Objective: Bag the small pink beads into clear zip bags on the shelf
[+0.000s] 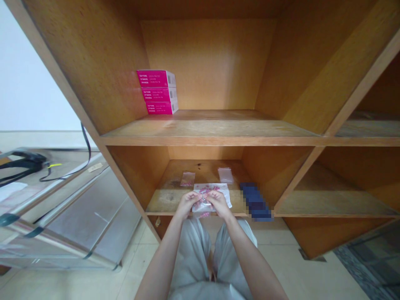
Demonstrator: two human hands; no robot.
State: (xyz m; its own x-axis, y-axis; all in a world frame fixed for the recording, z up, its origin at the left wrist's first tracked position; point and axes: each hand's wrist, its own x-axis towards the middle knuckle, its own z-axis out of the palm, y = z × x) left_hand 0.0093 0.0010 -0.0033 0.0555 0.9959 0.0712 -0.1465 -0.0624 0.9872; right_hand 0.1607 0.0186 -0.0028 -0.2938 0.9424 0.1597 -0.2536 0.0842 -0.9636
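"At the lower wooden shelf (167,196), what were the hands doing?"

"The left hand (186,204) and right hand (219,203) kept a closed grip on a clear plastic bag (203,204) (pink specks inside, too small to tell) just above the shelf's front edge."

"What lay near?"

"A small pink bag (187,179), a small clear bag (225,175), and a blurred blue packet (256,201)."

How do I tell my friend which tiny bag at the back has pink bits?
Look at the wooden shelves, then the lower shelf. Beyond the left hand and right hand, two small plastic bags lie near the back. The small pink-filled bag is the left one; the small clear bag has no pink.
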